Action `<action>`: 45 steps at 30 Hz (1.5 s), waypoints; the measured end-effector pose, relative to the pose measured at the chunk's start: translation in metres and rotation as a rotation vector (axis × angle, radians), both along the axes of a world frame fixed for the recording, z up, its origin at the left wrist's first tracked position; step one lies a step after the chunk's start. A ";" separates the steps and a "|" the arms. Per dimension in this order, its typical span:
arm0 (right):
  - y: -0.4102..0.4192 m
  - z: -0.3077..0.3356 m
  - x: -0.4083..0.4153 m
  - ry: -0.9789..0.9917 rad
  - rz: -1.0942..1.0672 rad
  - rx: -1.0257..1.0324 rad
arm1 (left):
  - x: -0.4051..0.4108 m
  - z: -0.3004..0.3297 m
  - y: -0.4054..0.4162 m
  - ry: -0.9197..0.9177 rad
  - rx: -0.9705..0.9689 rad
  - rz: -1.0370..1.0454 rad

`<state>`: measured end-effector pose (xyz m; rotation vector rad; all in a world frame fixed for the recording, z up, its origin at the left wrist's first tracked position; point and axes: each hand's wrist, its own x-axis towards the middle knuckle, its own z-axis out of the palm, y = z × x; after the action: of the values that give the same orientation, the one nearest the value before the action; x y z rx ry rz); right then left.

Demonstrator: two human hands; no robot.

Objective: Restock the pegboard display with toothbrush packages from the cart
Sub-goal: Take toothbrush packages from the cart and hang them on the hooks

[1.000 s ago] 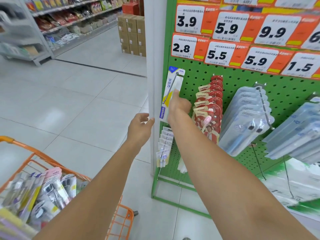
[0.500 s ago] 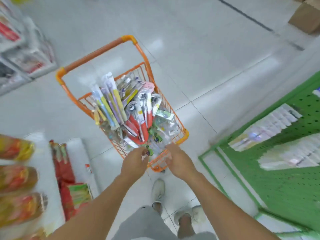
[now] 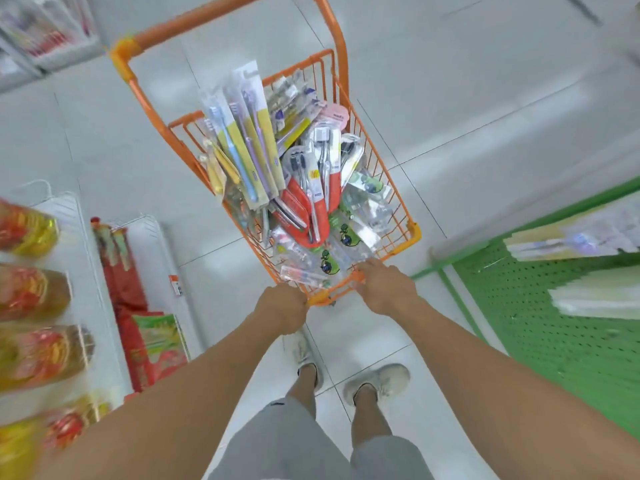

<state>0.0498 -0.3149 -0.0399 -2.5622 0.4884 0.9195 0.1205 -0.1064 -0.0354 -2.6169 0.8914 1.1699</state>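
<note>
At cart (image 3: 408, 233) rim — left hand (image 3: 282, 310), right hand (image 3: 386, 289) grip it.

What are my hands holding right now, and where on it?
Both hands grip the orange cart at its near top rim: the left hand near the rim's left end, the right hand further right. Neither holds a toothbrush package.

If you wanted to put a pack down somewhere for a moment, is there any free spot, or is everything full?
The cart is heaped with toothbrush packs, with no bare patch inside. Free space is the floor: the tiles between cart and green pegboard, and the strip left of the cart, above the red packs. Both hands are at the cart's near rim.
</note>
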 end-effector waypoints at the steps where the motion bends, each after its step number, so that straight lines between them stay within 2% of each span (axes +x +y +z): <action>1: 0.001 0.001 -0.005 0.005 -0.015 -0.008 | -0.002 0.001 -0.002 0.024 0.030 -0.043; 4: 0.001 -0.002 -0.025 0.019 -0.028 -0.013 | -0.009 0.005 -0.005 0.199 0.020 -0.073; 7: -0.002 0.000 -0.054 0.044 -0.042 0.021 | -0.028 0.013 -0.002 0.358 -0.091 0.025; 11: -0.009 0.028 -0.066 0.161 0.018 0.013 | -0.033 0.047 0.013 0.314 -0.354 0.300; 13: -0.003 0.065 -0.044 0.029 -0.037 0.056 | -0.020 0.071 0.031 0.282 -0.389 0.534; 16: 0.028 0.120 0.001 -0.347 -0.306 0.359 | 0.008 0.106 0.068 0.299 -0.456 1.175; 18: 0.056 0.137 0.029 -0.411 -0.422 0.542 | 0.023 0.118 0.080 0.309 -0.557 1.448; 21: 0.091 0.127 0.052 -0.403 -0.518 0.611 | 0.038 0.117 0.071 0.316 -0.606 1.457; 27: 0.100 0.100 0.048 -0.512 -0.576 0.327 | 0.033 0.096 0.036 0.343 -0.600 1.383; 31: 0.103 0.086 0.055 -0.520 -0.592 0.313 | 0.033 0.080 0.035 0.360 -0.589 1.342; 38: 0.120 0.072 0.071 -0.481 -0.607 0.343 | 0.049 0.065 0.038 0.462 -0.685 1.482; 45: 0.100 0.080 0.060 -0.540 -0.564 0.386 | 0.050 0.065 0.036 0.543 -0.603 1.600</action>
<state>0.1103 -0.2151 0.0402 -2.0262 0.7242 0.0964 0.1706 -0.0702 0.0297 -3.3745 -1.5116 2.0935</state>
